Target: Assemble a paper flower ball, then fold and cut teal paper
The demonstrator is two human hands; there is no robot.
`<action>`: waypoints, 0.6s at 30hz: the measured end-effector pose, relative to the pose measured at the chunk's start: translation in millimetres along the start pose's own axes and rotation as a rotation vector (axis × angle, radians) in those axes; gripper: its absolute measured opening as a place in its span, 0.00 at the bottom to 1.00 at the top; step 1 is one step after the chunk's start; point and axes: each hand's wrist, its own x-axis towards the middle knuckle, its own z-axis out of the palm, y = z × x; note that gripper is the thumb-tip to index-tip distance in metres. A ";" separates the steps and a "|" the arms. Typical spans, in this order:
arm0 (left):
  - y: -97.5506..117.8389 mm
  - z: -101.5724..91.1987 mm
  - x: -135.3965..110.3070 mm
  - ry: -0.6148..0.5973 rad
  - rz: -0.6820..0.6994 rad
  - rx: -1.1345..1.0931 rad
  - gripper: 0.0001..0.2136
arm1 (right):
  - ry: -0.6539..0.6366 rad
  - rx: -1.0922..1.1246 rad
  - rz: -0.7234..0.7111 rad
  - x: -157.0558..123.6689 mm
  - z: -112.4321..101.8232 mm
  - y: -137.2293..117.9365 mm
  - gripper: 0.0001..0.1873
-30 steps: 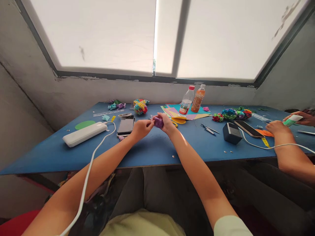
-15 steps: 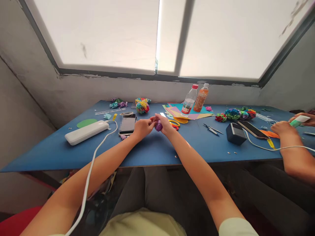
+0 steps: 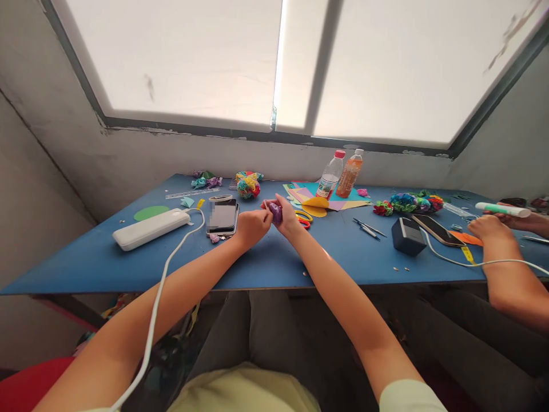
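A small shiny purple crumpled piece (image 3: 275, 214), perhaps paper, is held between my two hands above the front middle of the blue table (image 3: 257, 269). My right hand (image 3: 286, 216) curls its fingers around it from the right. From the left, my left hand (image 3: 254, 226) pinches at its near side, with the fingertips partly hidden. Just left of my left hand lies a phone (image 3: 223, 216). Scissors with yellow and red handles (image 3: 304, 220) rest beyond my right hand.
A white power bank (image 3: 150, 229) with a cable lies at left. Paper flower balls (image 3: 248, 186), coloured sheets and two bottles (image 3: 331, 174) are at the back. Right of me are tweezers (image 3: 368, 228), a black box (image 3: 408, 236) and a co-worker's hands (image 3: 491, 226) with a glue stick (image 3: 502, 210).
My hands have shifted slightly around the purple piece, and more of it shows now. The co-worker's glue stick has turned from slanted to nearly level.
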 end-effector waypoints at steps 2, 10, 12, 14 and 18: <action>0.3 0.9 -0.7 -0.028 0.030 -0.010 0.12 | 0.031 0.027 0.008 -2.8 1.5 0.6 0.22; 5.0 -3.3 -1.2 -0.129 0.121 -0.069 0.11 | 0.194 0.010 0.045 1.9 -3.0 3.0 0.25; 3.8 -4.4 -0.2 -0.127 0.136 -0.091 0.11 | 0.210 -0.007 0.059 3.7 -5.0 2.8 0.24; 2.5 -4.3 0.4 -0.126 0.154 -0.111 0.12 | 0.221 -0.024 0.070 5.0 -6.6 3.4 0.23; 2.2 -0.9 -0.3 -0.152 0.183 -0.146 0.12 | 0.239 -0.059 0.098 7.1 -7.9 6.8 0.22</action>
